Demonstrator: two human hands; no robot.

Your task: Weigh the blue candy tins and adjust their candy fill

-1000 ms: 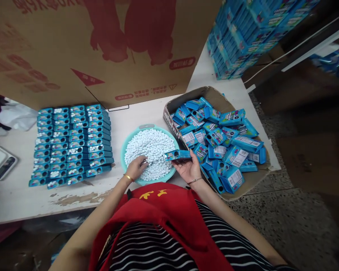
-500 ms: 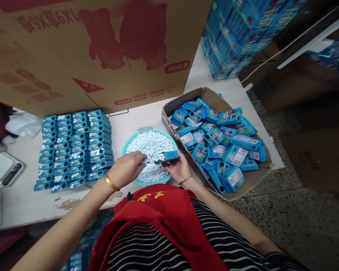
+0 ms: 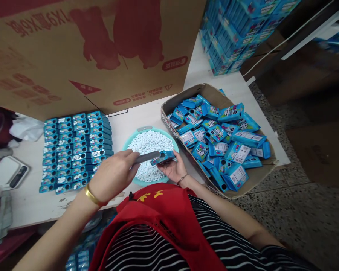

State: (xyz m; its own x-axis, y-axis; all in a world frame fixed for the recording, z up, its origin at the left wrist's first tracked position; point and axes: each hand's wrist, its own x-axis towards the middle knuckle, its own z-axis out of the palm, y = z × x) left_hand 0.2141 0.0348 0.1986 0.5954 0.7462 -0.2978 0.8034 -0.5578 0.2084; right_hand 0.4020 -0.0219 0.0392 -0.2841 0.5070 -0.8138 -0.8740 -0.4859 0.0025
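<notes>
My left hand [image 3: 115, 171], with a gold bangle at the wrist, grips a grey scoop-like tool [image 3: 147, 157]. The tool's tip reaches the near end of a small blue box [image 3: 166, 156]. That box lies in the fingers of my right hand [image 3: 173, 168], tilted over the bowl's right part. Below both hands is a round turquoise bowl [image 3: 127, 142] full of small white pellets [image 3: 148, 141].
Rows of filled blue boxes [image 3: 78, 150] stand at the left, beside a white scale [image 3: 9, 172]. A cardboard tray [image 3: 169, 126] of loose blue boxes lies right. Behind are a large carton [image 3: 59, 56] and stacked blue packs [image 3: 228, 37].
My left hand has lifted from the pellets and moved back left, bringing the tool into view. The blue box in my right hand has shifted slightly left, with its printed side showing.
</notes>
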